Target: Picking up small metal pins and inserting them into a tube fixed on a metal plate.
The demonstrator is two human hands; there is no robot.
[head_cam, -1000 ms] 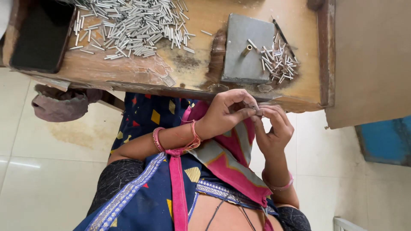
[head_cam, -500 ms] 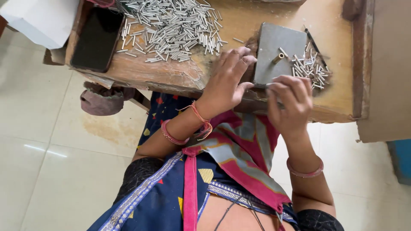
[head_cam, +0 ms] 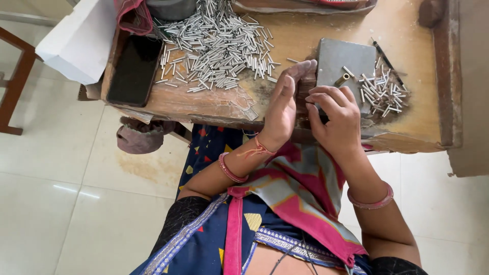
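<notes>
Head view looks straight down on my two hands at the near edge of the worn wooden bench (head_cam: 407, 61). My left hand (head_cam: 283, 109) stands on its edge, fingers straight and held together, empty, its tips just reaching the left side of the grey metal block (head_cam: 346, 63). My right hand (head_cam: 333, 119) lies curled at the block's near edge, fingers bent inward and bunched; whether they pinch a small piece I cannot tell, since the knuckles hide the tips. A short brass tube (head_cam: 341, 80) rests tilted on the block just beyond my right fingers, touching nothing of mine. To its right lies a small heap of metal pins (head_cam: 382, 91), and well to the left a large heap of metal pins (head_cam: 216, 48) spreads beside a dark phone (head_cam: 135, 71).

I judge this as the step of setting up at the block, hands arriving rather than working a piece. The next move, as I judge it, calls for a fine fingertip pinch on a single pin or the brass tube, with my left hand steadying the block.
</notes>
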